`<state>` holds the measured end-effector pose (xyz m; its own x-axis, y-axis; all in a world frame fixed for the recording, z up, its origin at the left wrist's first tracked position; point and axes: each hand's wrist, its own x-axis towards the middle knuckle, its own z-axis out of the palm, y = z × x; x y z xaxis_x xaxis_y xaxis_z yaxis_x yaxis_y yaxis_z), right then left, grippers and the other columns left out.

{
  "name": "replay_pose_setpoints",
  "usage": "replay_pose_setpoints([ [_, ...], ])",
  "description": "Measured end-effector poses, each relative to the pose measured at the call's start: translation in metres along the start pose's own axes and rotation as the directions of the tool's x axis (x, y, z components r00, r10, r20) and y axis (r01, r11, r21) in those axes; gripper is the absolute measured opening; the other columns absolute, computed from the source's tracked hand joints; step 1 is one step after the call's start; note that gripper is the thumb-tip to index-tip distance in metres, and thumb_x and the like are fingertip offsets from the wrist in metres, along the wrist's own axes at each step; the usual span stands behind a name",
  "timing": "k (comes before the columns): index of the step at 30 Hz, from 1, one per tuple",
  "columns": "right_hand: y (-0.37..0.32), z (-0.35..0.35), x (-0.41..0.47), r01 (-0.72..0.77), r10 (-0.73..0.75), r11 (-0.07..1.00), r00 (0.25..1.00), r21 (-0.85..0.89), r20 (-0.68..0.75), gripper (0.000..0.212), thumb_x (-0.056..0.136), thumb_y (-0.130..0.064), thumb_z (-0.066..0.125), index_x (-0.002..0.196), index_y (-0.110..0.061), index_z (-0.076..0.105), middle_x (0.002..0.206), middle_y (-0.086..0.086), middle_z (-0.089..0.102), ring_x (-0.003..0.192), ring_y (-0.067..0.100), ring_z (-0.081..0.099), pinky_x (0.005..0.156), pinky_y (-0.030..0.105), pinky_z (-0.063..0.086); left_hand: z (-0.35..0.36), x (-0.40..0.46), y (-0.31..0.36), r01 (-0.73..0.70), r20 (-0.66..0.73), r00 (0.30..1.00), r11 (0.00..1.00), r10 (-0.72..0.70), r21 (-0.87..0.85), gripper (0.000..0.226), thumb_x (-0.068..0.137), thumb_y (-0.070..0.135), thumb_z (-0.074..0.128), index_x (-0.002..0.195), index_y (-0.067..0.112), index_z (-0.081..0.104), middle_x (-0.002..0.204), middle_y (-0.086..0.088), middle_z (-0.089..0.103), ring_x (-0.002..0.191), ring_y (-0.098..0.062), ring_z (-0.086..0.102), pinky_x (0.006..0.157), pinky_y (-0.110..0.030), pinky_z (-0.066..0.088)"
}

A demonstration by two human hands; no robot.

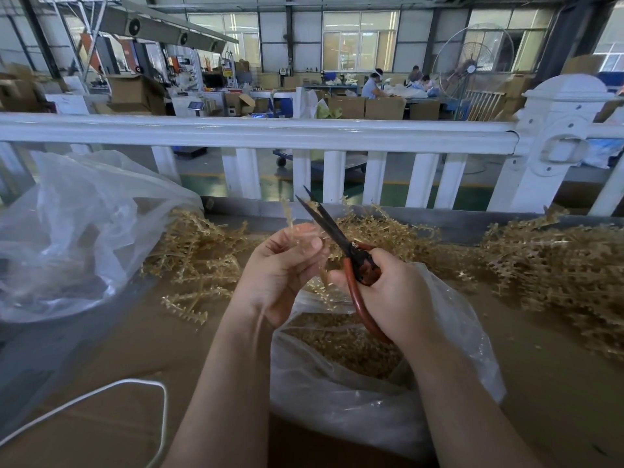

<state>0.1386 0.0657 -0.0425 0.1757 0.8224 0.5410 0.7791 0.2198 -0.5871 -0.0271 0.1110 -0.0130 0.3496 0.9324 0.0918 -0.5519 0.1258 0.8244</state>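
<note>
Scissors (pixel 332 231), gripped in the right hand (pixel 395 295), gape beside the gold sprig (pixel 287 211) the left hand (pixel 277 271) pinches. That thumb (pixel 315 245) sits close; a careless snip could nick it.

Scissors (pixel 354 249) loops buried in my right hand (pixel 395 295), sprig (pixel 287 212) stem inside my left hand (pixel 280 271); white cord (pixel 135 380) clipped at bottom edge.

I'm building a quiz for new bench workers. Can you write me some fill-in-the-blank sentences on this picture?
1. The right hand grips scissors with ____ handles.
2. The left hand pinches a ____-coloured sprig.
3. The fence behind is ____ in colour.
Missing words: red; gold; white.
</note>
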Motion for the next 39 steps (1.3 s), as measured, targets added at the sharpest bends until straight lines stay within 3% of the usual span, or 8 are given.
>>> replay_pose_setpoints([
  [4, 0.000, -0.001, 0.000, -0.035, 0.033, 0.997, 0.999, 0.075, 0.028, 0.068, 0.063, -0.087, 0.048, 0.090, -0.027, 0.062, 0.080, -0.018, 0.066, 0.076, -0.002, 0.061, 0.060, 0.013, 0.039, 0.003, 0.000, -0.001, -0.041, -0.060, 0.997, 0.998, 0.038, -0.047, 0.026, 0.069, 0.000, 0.071, 0.093, 0.007, 0.067, 0.074, -0.005, 0.073, 0.068, -0.013, 0.072, 0.064, -0.021, 0.058],
  [9, 0.000, -0.002, 0.001, -0.043, 0.040, 0.995, 0.998, 0.088, 0.039, 0.069, 0.063, -0.087, 0.046, 0.090, -0.026, 0.061, 0.078, -0.015, 0.066, 0.075, 0.000, 0.062, 0.062, 0.017, 0.044, 0.004, 0.003, -0.001, -0.105, -0.127, 0.988, 0.988, 0.091, -0.109, 0.018, 0.070, 0.004, 0.071, 0.086, 0.011, 0.066, 0.072, -0.003, 0.072, 0.065, -0.010, 0.069, 0.064, -0.019, 0.058],
  [14, 0.000, -0.001, 0.000, -0.007, 0.008, 1.000, 0.996, -0.008, 0.091, 0.066, 0.067, -0.087, 0.046, 0.093, -0.028, 0.059, 0.074, -0.015, 0.066, 0.069, 0.002, 0.062, 0.060, 0.021, 0.050, 0.006, 0.003, -0.003, -0.122, -0.117, 0.988, 0.983, 0.106, -0.140, 0.012, 0.081, 0.006, 0.067, 0.081, 0.016, 0.061, 0.071, 0.001, 0.069, 0.061, -0.007, 0.065, 0.066, -0.020, 0.056],
  [18, 0.002, -0.001, 0.001, 0.006, -0.001, 0.998, 0.996, -0.061, 0.090, 0.065, 0.068, -0.086, 0.046, 0.096, -0.028, 0.059, 0.081, -0.017, 0.066, 0.073, 0.001, 0.062, 0.062, 0.019, 0.050, 0.010, 0.004, -0.005, -0.116, -0.102, 0.990, 0.980, 0.100, -0.159, 0.021, 0.093, 0.003, 0.056, 0.082, 0.020, 0.056, 0.077, 0.002, 0.070, 0.066, -0.008, 0.066, 0.063, -0.022, 0.055],
  [25, 0.000, -0.002, 0.002, 0.015, -0.008, 0.991, 0.999, -0.130, 0.053, 0.071, 0.066, -0.087, 0.043, 0.096, -0.024, 0.059, 0.086, -0.014, 0.067, 0.078, 0.008, 0.064, 0.068, 0.029, 0.056, 0.013, 0.003, -0.005, -0.128, -0.129, 0.986, 0.976, 0.106, -0.179, 0.020, 0.095, 0.002, 0.054, 0.086, 0.019, 0.056, 0.089, -0.002, 0.075, 0.081, -0.011, 0.071, 0.077, -0.025, 0.055],
  [28, -0.001, -0.003, 0.001, 0.027, -0.027, 0.982, 1.000, -0.185, 0.006, 0.066, 0.068, -0.087, 0.042, 0.089, -0.026, 0.056, 0.077, -0.015, 0.064, 0.069, 0.006, 0.060, 0.058, 0.023, 0.050, 0.012, 0.004, -0.005, -0.147, -0.156, 0.980, 0.977, 0.123, -0.155, 0.019, 0.095, 0.002, 0.055, 0.087, 0.019, 0.055, 0.089, -0.002, 0.075, 0.074, -0.009, 0.071, 0.070, -0.022, 0.056],
  [33, -0.003, -0.003, -0.001, 0.041, -0.056, 0.976, 0.996, -0.215, -0.062, 0.061, 0.069, -0.088, 0.038, 0.082, -0.029, 0.051, 0.062, -0.022, 0.048, 0.054, -0.006, 0.042, 0.049, 0.010, 0.027, 0.012, 0.005, -0.007, -0.179, -0.182, 0.971, 0.975, 0.154, -0.132, 0.020, 0.092, 0.000, 0.059, 0.083, 0.018, 0.058, 0.086, -0.005, 0.075, 0.071, -0.010, 0.071, 0.067, -0.021, 0.056],
  [39, -0.004, -0.003, -0.002, 0.068, -0.090, 0.978, 0.990, -0.195, -0.107, 0.066, 0.073, -0.084, 0.043, 0.086, -0.024, 0.066, 0.067, -0.021, 0.056, 0.054, -0.002, 0.045, 0.050, 0.008, 0.027, 0.013, 0.003, -0.007, -0.184, -0.187, 0.970, 0.971, 0.154, -0.153, 0.024, 0.091, -0.002, 0.059, 0.079, 0.018, 0.061, 0.076, -0.002, 0.074, 0.065, -0.009, 0.069, 0.068, -0.020, 0.058],
])
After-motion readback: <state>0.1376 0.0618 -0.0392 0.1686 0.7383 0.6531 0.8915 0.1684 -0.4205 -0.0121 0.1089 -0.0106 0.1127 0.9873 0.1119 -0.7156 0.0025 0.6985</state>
